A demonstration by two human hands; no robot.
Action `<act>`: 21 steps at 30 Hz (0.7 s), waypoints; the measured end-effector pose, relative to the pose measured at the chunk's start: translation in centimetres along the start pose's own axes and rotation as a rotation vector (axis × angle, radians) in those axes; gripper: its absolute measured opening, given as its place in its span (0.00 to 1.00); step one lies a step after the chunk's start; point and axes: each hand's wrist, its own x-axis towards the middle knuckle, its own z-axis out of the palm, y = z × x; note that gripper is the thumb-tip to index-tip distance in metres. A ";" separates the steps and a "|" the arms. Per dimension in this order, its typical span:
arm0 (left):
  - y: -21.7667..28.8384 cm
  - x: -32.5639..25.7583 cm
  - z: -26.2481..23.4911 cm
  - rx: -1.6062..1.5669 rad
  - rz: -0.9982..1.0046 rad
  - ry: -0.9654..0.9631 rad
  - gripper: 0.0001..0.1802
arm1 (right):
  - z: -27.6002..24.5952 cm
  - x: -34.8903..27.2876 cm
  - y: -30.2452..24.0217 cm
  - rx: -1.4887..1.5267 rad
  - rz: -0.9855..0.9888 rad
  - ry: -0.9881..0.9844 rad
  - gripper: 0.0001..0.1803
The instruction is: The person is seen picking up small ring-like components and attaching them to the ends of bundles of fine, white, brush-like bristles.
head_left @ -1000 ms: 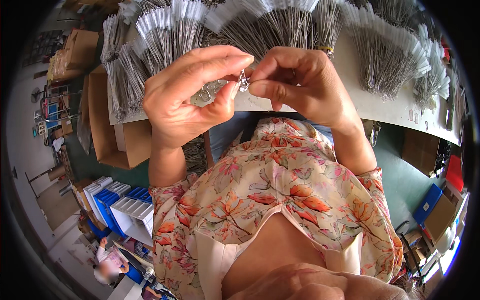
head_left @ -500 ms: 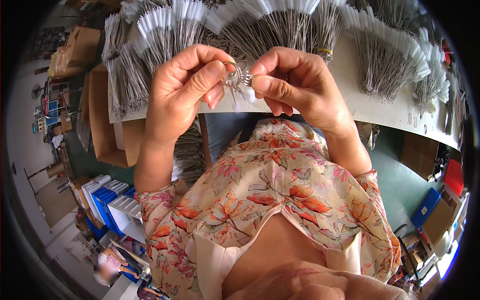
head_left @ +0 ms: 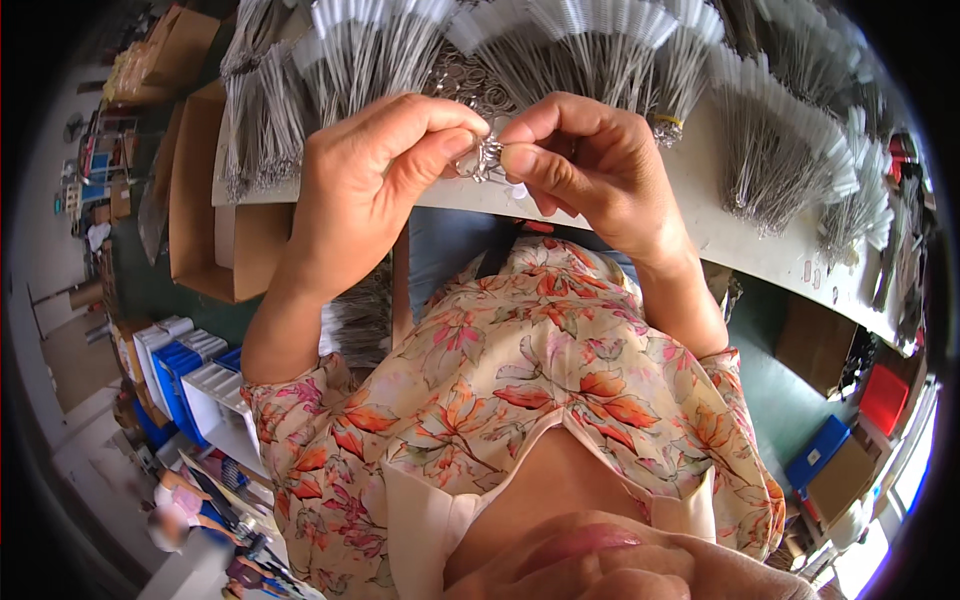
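Head view, read from left to right. Cardboard boxes (head_left: 205,215) stand at the far left, beside and below the desk (head_left: 720,225); blue and white bins (head_left: 190,375) sit lower left. Bundles of thin metal wires (head_left: 370,55) lie fanned across the desk from end to end. Left hand (head_left: 365,190): raised above the desk edge, thumb and forefinger closed in a pinch on one side of a small metal wire part (head_left: 483,157). Right hand (head_left: 590,165): likewise closed, fingertips pinching the opposite side of the same part, so the two hands meet at it in mid-air, in front of the floral blouse (head_left: 520,370). The exact form of the part is too small to tell. Judged step: fine fitting or twisting of the part between both pinches. A following move would call for firm fingertip pressure and a steady counter-hold, lest the part slip.
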 end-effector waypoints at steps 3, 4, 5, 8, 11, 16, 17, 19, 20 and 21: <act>-0.8 -0.7 0.1 -0.241 0.027 0.143 0.10 | 1.5 0.1 0.6 0.044 -0.038 -0.018 0.06; -1.2 -1.1 0.4 -0.496 -0.043 0.178 0.10 | 2.1 0.1 1.0 -0.044 -0.125 0.058 0.05; -1.4 -1.2 0.6 -0.489 -0.047 0.192 0.10 | 2.8 0.2 1.4 -0.131 -0.214 0.134 0.05; -1.7 -1.9 1.0 -0.921 -0.066 0.296 0.11 | 4.3 1.4 3.6 -0.326 -0.458 0.228 0.05; -1.6 -3.3 -0.6 -0.800 -0.086 0.381 0.10 | 6.7 2.6 4.8 -0.368 -0.496 0.223 0.07; -1.3 -14.0 -6.2 -0.666 -0.235 0.471 0.10 | 10.7 1.3 9.4 -0.595 -0.300 -0.035 0.11; -1.2 -16.0 -6.9 -0.642 -0.197 0.463 0.11 | 9.9 1.0 10.4 -0.633 -0.249 -0.092 0.09; -1.7 -21.4 -8.8 -0.110 -0.229 0.492 0.09 | 10.5 0.1 12.7 -0.691 -0.155 -0.118 0.04; -2.3 -23.9 -9.0 0.037 -0.332 0.454 0.08 | 10.4 -0.2 13.5 -0.753 -0.073 -0.148 0.04; -3.1 -25.9 -8.5 -0.010 -0.555 0.473 0.08 | 10.4 -0.2 14.4 -0.816 0.005 -0.156 0.03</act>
